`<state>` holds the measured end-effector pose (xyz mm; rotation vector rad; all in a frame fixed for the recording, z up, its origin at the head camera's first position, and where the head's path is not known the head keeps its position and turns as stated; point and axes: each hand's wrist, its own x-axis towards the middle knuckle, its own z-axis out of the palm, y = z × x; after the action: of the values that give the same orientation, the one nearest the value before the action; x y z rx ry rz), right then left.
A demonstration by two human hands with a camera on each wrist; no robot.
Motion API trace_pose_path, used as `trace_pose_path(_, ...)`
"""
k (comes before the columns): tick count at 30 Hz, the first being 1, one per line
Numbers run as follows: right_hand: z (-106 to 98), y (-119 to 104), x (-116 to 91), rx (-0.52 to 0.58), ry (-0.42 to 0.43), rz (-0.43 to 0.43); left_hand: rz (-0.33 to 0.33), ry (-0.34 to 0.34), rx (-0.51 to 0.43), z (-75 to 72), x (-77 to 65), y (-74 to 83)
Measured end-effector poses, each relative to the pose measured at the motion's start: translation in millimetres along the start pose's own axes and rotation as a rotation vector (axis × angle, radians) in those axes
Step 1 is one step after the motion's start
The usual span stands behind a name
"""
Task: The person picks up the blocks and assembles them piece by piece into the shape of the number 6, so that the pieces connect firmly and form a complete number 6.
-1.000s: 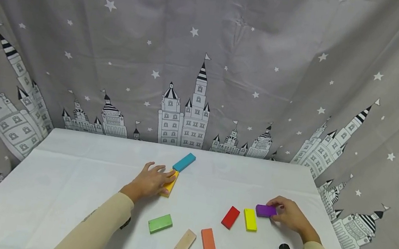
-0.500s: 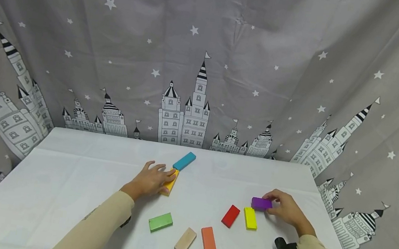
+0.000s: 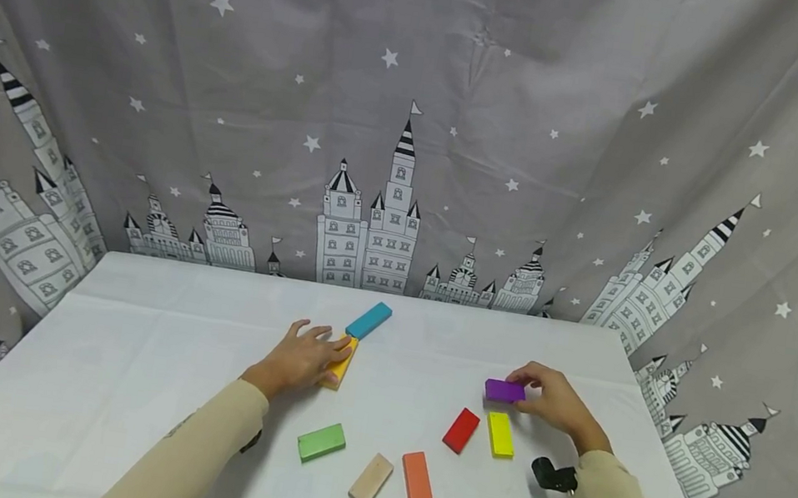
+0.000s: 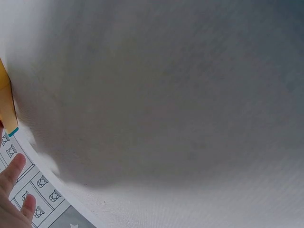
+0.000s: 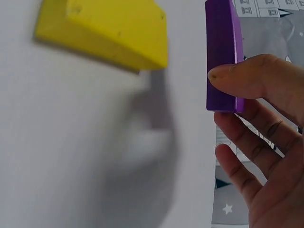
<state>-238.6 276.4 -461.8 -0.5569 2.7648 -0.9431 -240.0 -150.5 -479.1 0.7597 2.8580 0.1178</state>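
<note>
My right hand [image 3: 555, 402] pinches a purple wooden block [image 3: 499, 391] by its right end. In the right wrist view the thumb lies across the purple block [image 5: 222, 52], with the other fingers behind and below it. My left hand [image 3: 301, 358] holds an orange-yellow block [image 3: 343, 366] between thumb and forefinger, partly covering it, while its other fingers spread away. The far end of that block meets the near end of a blue block [image 3: 369, 321]. In the left wrist view only a slice of the orange-yellow block [image 4: 6, 102] shows at the edge.
Just in front of the purple block lie a yellow block [image 3: 500, 436] and a red block [image 3: 461, 430]. Nearer me are green [image 3: 321, 442], bare wood [image 3: 370, 480] and orange [image 3: 417, 479] blocks on the white cloth [image 3: 126, 365]. A grey castle-print curtain [image 3: 283, 40] hangs behind.
My right hand has carried the purple block leftward and slightly away from me, from right of the yellow block to behind it. My left hand and the other blocks stay put.
</note>
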Motion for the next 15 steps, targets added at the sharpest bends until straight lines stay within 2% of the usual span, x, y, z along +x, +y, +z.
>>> trace_pose_path(5, 3, -10, 9, 0.02, -0.018, 0.016, 0.002, 0.007, 0.015, -0.6, 0.3, -0.7)
trace_pose_path(12, 9, -24, 21, 0.011, -0.033, -0.04, -0.007, -0.006, -0.001, -0.8, 1.5, -0.6)
trace_pose_path(15, 13, -30, 24, 0.02, -0.036, -0.037, -0.013, -0.01, -0.004, 0.1, 0.7, -0.1)
